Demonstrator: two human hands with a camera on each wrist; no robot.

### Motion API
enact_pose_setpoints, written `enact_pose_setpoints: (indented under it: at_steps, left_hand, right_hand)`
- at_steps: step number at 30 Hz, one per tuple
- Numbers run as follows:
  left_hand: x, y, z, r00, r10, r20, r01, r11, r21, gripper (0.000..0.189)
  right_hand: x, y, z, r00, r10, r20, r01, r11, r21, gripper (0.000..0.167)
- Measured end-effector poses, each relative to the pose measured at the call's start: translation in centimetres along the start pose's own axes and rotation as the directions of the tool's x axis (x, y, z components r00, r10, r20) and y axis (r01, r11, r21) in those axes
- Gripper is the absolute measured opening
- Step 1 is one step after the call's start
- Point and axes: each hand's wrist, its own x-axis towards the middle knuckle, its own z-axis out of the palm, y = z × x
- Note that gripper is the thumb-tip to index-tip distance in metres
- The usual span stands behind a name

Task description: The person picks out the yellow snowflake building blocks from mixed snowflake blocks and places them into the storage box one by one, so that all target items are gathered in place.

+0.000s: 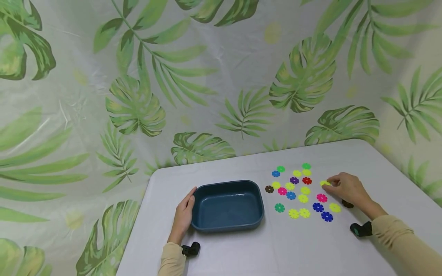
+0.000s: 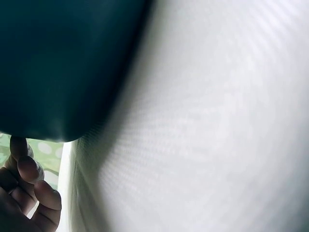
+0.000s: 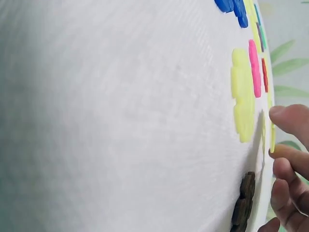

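My left hand (image 1: 183, 216) holds the left side of a dark blue rectangular basin (image 1: 226, 230), its fingers along the outer wall and the thumb at the rim. In the left wrist view, the fingertips (image 2: 30, 169) meet the basin's wall (image 2: 63, 72). On the right, my right hand (image 1: 349, 188) pinches a yellow notched plastic disc (image 1: 324, 183) between thumb and finger. The right wrist view shows that disc (image 3: 273, 137) edge-on, raised off the table. A dark brown disc (image 1: 347, 204) lies partly hidden under this hand.
Several notched discs lie flat between basin and right hand: yellow (image 1: 305, 190), pink (image 1: 322, 197), dark blue (image 1: 327, 216), red (image 1: 306, 180), green (image 1: 279, 207) and brown (image 1: 269, 189). The white table (image 1: 241, 253) meets a leaf-patterned curtain (image 1: 221, 96) behind.
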Motion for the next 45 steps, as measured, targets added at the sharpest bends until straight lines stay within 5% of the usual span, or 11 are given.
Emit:
enact_pose_setpoints:
  at_steps: [22,33,45]
  left_hand:
    - [0.1,-0.2,0.0,1.0,-0.003,-0.008,0.003,1.0,-0.006,0.043]
    - [0.2,-0.1,0.1,1.0,0.01,-0.001,-0.01,1.0,-0.012,0.042]
    - [0.2,0.0,0.0,1.0,0.027,-0.015,-0.027,1.0,-0.01,0.042]
  right_hand:
    - [3.6,-8.6,1.4,0.973,-0.225,-0.059,0.229,0.972,0.059,0.033]
    - [4.4,-11.5,2.1,0.974,-0.223,-0.048,0.226,0.972,0.067,0.032]
    - [5.0,-13.6,3.1,0.953,-0.294,-0.078,0.3,0.95,0.084,0.028]
